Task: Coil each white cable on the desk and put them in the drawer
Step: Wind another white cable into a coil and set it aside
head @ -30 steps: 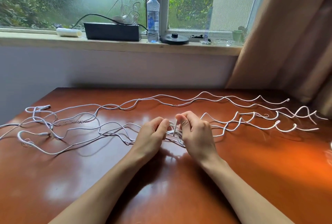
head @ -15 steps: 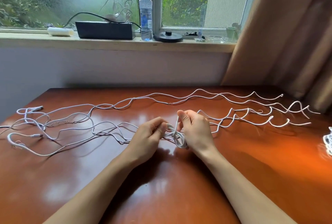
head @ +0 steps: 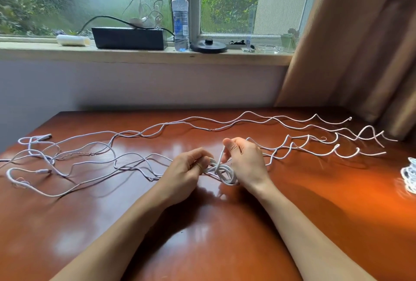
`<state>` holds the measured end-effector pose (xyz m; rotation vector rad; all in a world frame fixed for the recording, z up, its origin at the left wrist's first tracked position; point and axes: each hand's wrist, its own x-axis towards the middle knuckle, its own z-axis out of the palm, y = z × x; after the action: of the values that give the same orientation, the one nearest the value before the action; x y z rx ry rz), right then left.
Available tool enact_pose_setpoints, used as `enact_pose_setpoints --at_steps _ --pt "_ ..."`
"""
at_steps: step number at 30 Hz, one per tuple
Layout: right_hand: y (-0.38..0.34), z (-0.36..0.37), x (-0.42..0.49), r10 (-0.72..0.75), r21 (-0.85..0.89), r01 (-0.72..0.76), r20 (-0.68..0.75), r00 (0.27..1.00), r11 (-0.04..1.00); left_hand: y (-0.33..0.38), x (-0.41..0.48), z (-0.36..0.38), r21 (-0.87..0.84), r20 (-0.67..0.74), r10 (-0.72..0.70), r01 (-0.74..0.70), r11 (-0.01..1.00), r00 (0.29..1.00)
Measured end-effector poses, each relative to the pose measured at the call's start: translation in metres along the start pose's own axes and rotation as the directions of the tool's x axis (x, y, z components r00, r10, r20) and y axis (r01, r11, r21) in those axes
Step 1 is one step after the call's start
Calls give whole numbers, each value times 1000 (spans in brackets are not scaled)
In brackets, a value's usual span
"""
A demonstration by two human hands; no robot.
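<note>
Several long white cables (head: 139,163) sprawl in wavy lines over the reddish wooden desk (head: 202,235). At the desk's middle a small coil (head: 225,173) of white cable is bunched between my hands. My left hand (head: 186,170) pinches the coil's left side. My right hand (head: 245,161) holds the coil's right side, and its thumb and fingers pinch a short strand that stands up from the coil. More wavy cable (head: 337,143) trails off to the right. No drawer is in view.
A white coiled bundle (head: 409,174) lies at the desk's right edge. A brown curtain (head: 360,44) hangs at the right. The windowsill behind holds a black box (head: 129,38), a water bottle (head: 180,19), a black round base (head: 208,46) and a white tube (head: 72,40).
My hands have drawn slightly apart, exposing the small coil between them. The right hand has lifted the upright strand a little higher.
</note>
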<state>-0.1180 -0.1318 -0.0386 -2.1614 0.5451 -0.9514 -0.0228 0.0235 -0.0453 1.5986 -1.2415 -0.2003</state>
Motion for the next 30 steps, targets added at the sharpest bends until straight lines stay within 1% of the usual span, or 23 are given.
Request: enact_pose_setpoints --at_steps 3,6,9,12,18,24,27,30 --pt "0 -1 0 33 25 -33 19 999 999 0 1 0 -14 4 -8 8 1000 1000" --pt "0 -1 0 89 88 -97 91 992 991 -1 2 1 -67 -7 -46 45 997 999" --pt "0 -3 0 136 205 -169 164 977 964 1 1 1 -183 -25 -113 107 977 993" --pt "2 -3 1 139 256 -190 205 969 948 5 0 2 -314 -28 -210 191 930 977" --pt "11 1 0 108 257 -158 200 974 953 5 3 3 -509 -68 -337 258 821 939" --pt "4 5 -9 -2 189 -54 286 958 981 5 7 1 -674 -106 -422 247 696 900" --pt "-3 7 -13 -46 183 -11 303 952 983 6 9 1 -708 -143 -443 221 670 885" --pt "-9 11 -16 -100 203 36 315 944 979 5 11 1 -722 -210 -486 201 662 848"
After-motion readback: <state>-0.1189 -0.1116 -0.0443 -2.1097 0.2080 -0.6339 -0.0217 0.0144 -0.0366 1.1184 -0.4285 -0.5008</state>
